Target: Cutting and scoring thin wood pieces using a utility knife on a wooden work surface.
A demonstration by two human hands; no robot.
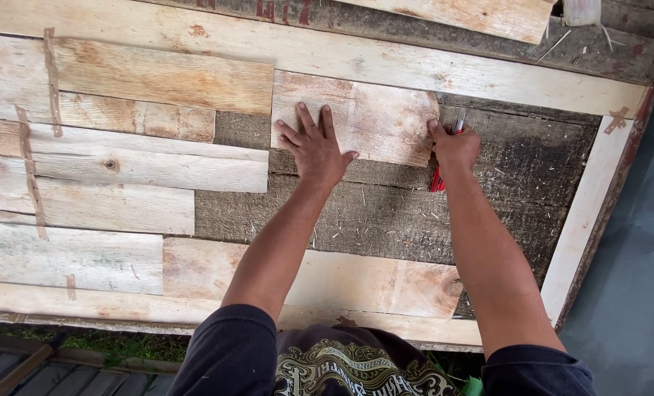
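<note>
My left hand point(314, 146) lies flat, fingers spread, on a short pale wood plank point(375, 114) set among other planks on a big panel. My right hand point(455, 144) grips a red-handled tool point(438, 178) at the plank's right end; its pale tip pokes up above my fingers. Under the plank lies dark, rough backing board point(400, 213).
Pale planks point(122, 161) cover the panel's left side. A light wooden frame point(587, 202) borders the panel at top and right. Another plank point(356, 282) lies along the near edge. Grey floor point(635, 279) is to the right, grass and slats at lower left.
</note>
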